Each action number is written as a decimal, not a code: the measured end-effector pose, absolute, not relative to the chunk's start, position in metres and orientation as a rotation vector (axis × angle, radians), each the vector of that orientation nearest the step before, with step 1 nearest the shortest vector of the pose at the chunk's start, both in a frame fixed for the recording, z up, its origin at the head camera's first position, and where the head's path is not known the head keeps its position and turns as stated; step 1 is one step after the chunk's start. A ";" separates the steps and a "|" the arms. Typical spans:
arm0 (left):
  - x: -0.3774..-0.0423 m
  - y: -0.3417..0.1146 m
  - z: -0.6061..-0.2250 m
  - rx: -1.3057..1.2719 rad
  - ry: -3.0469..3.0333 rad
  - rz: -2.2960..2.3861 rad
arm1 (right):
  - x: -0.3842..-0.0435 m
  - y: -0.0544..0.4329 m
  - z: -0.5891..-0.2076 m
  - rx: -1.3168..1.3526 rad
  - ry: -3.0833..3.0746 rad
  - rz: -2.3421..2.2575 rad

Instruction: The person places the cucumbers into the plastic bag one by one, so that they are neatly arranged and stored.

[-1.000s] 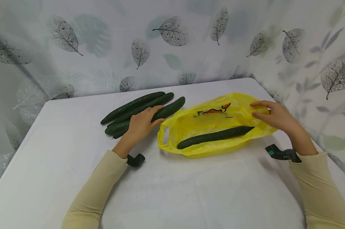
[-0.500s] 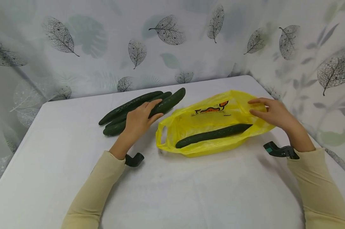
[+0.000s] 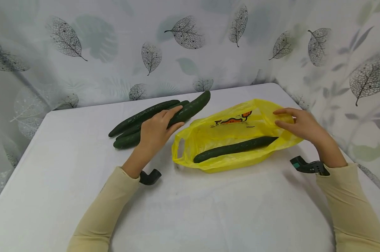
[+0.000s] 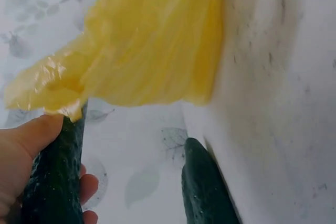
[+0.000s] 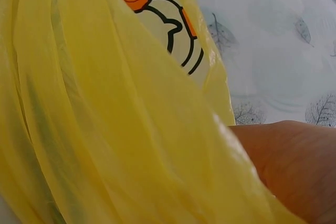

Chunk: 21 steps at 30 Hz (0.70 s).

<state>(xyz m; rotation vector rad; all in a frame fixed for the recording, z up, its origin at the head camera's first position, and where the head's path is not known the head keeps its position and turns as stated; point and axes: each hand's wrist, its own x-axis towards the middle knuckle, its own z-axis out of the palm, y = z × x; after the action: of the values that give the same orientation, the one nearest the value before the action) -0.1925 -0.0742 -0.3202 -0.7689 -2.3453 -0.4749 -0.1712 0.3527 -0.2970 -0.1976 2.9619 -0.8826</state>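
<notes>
The left hand (image 3: 154, 132) is gripping a cucumber (image 3: 194, 107) just left of the bag (image 3: 223, 168), the thumb lying across one side and the fingers curling round the other, closed down to its thickness. From those fingers the cucumber is reaching away from the person and to the right, its free end pointing past the far side of the bag's left end rather than into the mouth. Its long axis is slanting more steeply away from the person than that of the inner cucumber (image 3: 235, 149), which is lying lengthwise within the bag. The left hand is the nearer one to the bag's left handle; the right hand (image 3: 298, 124) is holding the bag's right end, its fingers bent and a gap showing between thumb and forefinger, while film is hiding the fingertips in the right wrist view. The held cucumber is showing dark green, bumpy, glossy skin, a slim body and a rounded tip. Its near end is hiding behind the left hand, so I cannot tell whether it is touching the pile (image 3: 136, 120) of cucumbers lying left of the bag.
</notes>
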 end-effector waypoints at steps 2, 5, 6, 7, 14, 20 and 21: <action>-0.191 -0.072 -0.319 -0.767 -2.311 -0.520 | -0.171 0.353 -0.297 -0.208 2.970 -0.880; -0.188 -0.069 -0.317 -0.775 -2.272 -0.561 | -0.171 0.353 -0.297 -0.217 2.981 -0.877; -0.187 -0.068 -0.315 -0.783 -2.262 -0.568 | -0.171 0.352 -0.297 -0.217 2.984 -0.873; -0.185 -0.067 -0.314 -0.792 -2.253 -0.567 | -0.171 0.352 -0.297 -0.215 2.986 -0.870; -0.173 -0.056 -0.304 -0.850 -2.199 -0.437 | -0.170 0.353 -0.296 -0.210 2.984 -0.876; -0.165 -0.047 -0.299 -0.898 -2.172 -0.423 | -0.170 0.353 -0.296 -0.215 2.979 -0.884; -0.164 -0.045 -0.299 -0.909 -2.167 -0.429 | -0.170 0.353 -0.296 -0.218 2.980 -0.886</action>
<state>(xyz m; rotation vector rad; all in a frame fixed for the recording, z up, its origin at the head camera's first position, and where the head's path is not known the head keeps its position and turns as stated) -0.1641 -0.0455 -0.2987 -0.9086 -2.1669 -0.4292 -0.1700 0.3534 -0.2957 -0.2176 2.9795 -0.8857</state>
